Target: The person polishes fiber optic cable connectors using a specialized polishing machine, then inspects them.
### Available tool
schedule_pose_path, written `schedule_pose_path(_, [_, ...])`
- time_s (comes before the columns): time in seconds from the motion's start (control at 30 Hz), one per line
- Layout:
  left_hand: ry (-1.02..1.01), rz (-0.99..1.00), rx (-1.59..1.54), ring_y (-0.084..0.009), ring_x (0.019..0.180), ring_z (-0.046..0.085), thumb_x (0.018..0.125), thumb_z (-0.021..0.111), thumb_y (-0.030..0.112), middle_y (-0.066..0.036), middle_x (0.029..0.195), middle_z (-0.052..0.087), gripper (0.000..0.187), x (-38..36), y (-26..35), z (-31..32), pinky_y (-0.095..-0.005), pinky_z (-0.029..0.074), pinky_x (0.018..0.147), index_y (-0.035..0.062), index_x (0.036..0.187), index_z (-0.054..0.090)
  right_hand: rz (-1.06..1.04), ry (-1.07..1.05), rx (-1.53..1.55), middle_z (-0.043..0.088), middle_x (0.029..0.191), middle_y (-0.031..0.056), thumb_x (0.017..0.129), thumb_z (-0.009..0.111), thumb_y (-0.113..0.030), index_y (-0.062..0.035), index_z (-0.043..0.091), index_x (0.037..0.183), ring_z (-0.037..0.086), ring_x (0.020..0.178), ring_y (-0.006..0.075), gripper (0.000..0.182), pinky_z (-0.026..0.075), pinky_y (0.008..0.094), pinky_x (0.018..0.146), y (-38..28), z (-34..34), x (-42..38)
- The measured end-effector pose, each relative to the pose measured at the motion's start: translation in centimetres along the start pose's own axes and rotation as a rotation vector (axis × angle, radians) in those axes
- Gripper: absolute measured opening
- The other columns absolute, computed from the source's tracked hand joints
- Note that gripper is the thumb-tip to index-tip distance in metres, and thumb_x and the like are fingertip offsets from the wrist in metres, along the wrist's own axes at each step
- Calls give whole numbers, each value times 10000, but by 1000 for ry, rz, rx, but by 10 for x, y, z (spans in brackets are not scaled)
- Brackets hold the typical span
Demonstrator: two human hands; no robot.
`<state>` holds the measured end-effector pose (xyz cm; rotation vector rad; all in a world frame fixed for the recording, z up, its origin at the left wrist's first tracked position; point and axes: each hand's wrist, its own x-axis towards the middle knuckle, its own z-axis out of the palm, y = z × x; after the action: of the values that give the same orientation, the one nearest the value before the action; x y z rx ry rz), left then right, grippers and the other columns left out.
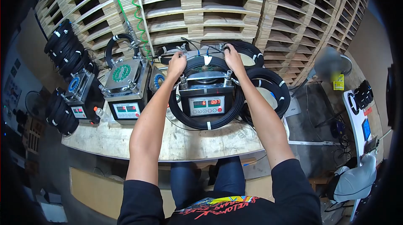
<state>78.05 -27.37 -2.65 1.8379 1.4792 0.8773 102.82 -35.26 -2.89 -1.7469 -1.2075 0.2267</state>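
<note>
A polishing machine with a red and green digital display stands in front of me. A large coil of black cable, bound with white ties, hangs around its front. My left hand is closed at the rear left metal clamp post. My right hand is curled at the rear right clamp post. Fingertips of both hands are partly hidden. Two front clamp posts stand closer to me. Thin cables with blue connectors lie between my hands.
Two similar machines, one with a green-ringed top and a smaller one, stand left on the wooden table. More black cable coils lie right and far left. Stacked pallets rise behind; a fan stands right.
</note>
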Motion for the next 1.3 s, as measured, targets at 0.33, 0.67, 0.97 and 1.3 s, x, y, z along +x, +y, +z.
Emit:
schedule_pose_path(0.33, [36,-26,-46,-406,1228,572,871,553,328,-250,1300,613,598,-5,6,-2,-422,440,1035,119,1429,501,-34,-105,150,654,1188,255,983,429,-290,-56,565,1313,611,1140,418,427,464,419,977,14,5,10])
schedule_pose_path(0.67, [-45,-36,-151,-349,1207,586,872,534,245,-221,1272,635,575,-9,7,-4,-362,418,1037,120,1432,497,-48,-10,45,601,1271,274,1016,373,-355,-67,553,1335,557,1184,467,466,439,478,1024,10,5,4])
schedule_pose_path(0.97, [18,-52,-47,-411,1265,542,890,534,346,-270,1306,601,586,-13,15,-6,-431,405,1067,100,1421,506,-134,-46,80,618,1286,219,1036,381,-355,-37,558,1330,628,1125,349,468,476,379,961,26,10,13])
schedule_pose_path(1.3, [9,30,-133,-412,1229,568,863,558,277,-276,1276,616,584,-11,7,-6,-427,420,1050,69,1407,514,-58,-18,35,674,1124,231,1038,384,-451,-37,594,1275,662,982,356,522,507,406,873,-1,-4,-2])
